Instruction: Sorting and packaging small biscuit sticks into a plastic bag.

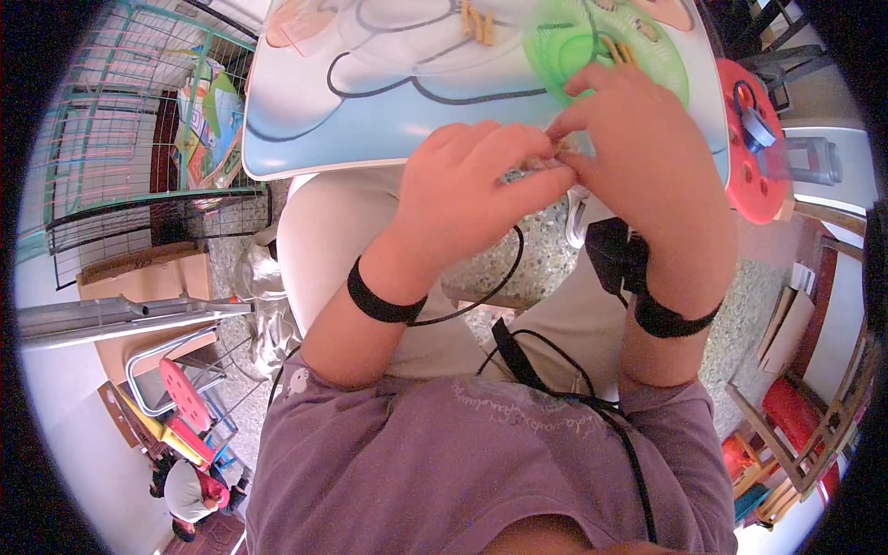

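Note:
My left hand (472,180) and my right hand (635,146) meet at the near edge of the table. Thumbs and forefingers of both pinch a small tan piece (565,148), mostly hidden by the fingers; something clear, perhaps thin plastic, shows around it. Just beyond my right hand lies a green plastic tray (555,52) with a round hollow, partly covered by that hand. Short tan sticks (617,50) rest in it. More tan sticks (477,26) lie farther left on what looks like a clear plate (388,52).
The printed table (291,149) stands over my knees. A red stool (746,180) at its right holds a small round device (756,130). A black cable (517,263) runs between my wrists. Wire cages (104,139) and a cardboard box (149,277) are leftward; a person (191,492) sits at lower left.

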`<state>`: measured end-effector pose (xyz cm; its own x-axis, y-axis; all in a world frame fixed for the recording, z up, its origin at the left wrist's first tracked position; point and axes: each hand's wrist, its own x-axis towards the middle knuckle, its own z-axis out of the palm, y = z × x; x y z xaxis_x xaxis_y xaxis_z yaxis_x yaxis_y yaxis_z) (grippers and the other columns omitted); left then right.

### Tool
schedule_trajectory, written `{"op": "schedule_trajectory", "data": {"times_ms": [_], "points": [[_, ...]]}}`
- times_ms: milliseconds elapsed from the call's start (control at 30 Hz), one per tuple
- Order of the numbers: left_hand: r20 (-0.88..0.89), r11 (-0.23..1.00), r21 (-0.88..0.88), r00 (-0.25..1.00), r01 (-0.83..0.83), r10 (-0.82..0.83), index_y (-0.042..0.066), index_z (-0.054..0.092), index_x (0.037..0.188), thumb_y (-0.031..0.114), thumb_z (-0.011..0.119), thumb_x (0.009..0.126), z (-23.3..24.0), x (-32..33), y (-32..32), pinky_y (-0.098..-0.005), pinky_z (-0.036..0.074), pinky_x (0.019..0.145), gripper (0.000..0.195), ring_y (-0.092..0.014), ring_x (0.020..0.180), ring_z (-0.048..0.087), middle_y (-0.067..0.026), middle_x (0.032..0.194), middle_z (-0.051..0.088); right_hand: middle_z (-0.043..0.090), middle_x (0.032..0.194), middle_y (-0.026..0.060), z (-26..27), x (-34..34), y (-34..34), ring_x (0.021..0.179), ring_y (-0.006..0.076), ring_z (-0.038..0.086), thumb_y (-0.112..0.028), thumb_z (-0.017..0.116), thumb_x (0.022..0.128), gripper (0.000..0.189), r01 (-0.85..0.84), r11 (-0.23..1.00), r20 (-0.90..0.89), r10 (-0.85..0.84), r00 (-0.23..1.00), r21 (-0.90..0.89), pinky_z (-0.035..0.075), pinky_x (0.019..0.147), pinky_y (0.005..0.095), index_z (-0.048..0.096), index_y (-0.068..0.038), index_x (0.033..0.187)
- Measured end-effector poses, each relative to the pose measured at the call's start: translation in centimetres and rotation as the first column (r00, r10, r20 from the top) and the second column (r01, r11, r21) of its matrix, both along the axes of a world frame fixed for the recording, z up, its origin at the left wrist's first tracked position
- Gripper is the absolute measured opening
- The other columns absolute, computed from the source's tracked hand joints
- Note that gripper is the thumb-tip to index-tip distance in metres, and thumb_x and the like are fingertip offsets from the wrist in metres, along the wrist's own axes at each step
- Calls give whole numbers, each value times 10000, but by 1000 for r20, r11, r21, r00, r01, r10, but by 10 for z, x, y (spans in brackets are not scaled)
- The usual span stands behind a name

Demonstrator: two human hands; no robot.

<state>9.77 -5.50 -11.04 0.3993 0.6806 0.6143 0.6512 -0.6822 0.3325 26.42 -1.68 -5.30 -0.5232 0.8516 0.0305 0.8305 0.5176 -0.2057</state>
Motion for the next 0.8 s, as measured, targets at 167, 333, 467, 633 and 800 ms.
{"op": "schedule_trajectory", "data": {"times_ms": [167, 333, 467, 633, 800], "points": [[-20, 1000, 11, 1000, 22, -22, 183, 658, 811, 182, 700, 670, 1, -2, 1, -290, 441, 505, 147, -177, 588, 579, -8, 767, 617, 597, 949, 94, 10, 3, 0, 934, 271, 552, -143, 654, 648, 106, -51, 998, -40, 53, 998, 44, 439, 802, 364, 679, -88, 736], [1, 997, 77, 1000, 31, -31, 223, 683, 852, 150, 674, 681, 1, -1, 1, -279, 438, 503, 187, -163, 604, 569, 5, 786, 609, 593, 908, 83, 6, 6, -5, 899, 266, 559, -154, 643, 679, 106, 14, 1000, -10, -14, 1000, 12, 441, 776, 357, 666, -69, 739], [-26, 997, 66, 999, 39, -37, 219, 687, 854, 136, 665, 678, 3, -2, 0, -279, 434, 501, 196, -160, 618, 568, 5, 793, 609, 586, 873, 85, 2, 7, -6, 862, 270, 562, -169, 631, 708, 131, 46, 999, 27, -46, 999, 10, 445, 747, 366, 649, -48, 755], [10, 995, 96, 1000, 23, -24, 232, 691, 871, 112, 651, 666, -1, -4, -3, -276, 427, 499, 240, -157, 618, 559, 4, 832, 614, 590, 859, 96, 7, 6, -9, 836, 276, 571, -151, 616, 727, 142, 19, 1000, 39, -20, 999, 19, 452, 735, 367, 639, -49, 823], [36, 998, 55, 999, 8, -10, 237, 671, 839, 145, 647, 655, -3, -5, -4, -261, 422, 508, 207, -132, 613, 550, 25, 853, 605, 602, 824, 108, 15, 11, -5, 806, 278, 580, -26, 570, 732, 118, -132, 987, -281, 154, 947, 93, 448, 716, 342, 617, -33, 841]]}}
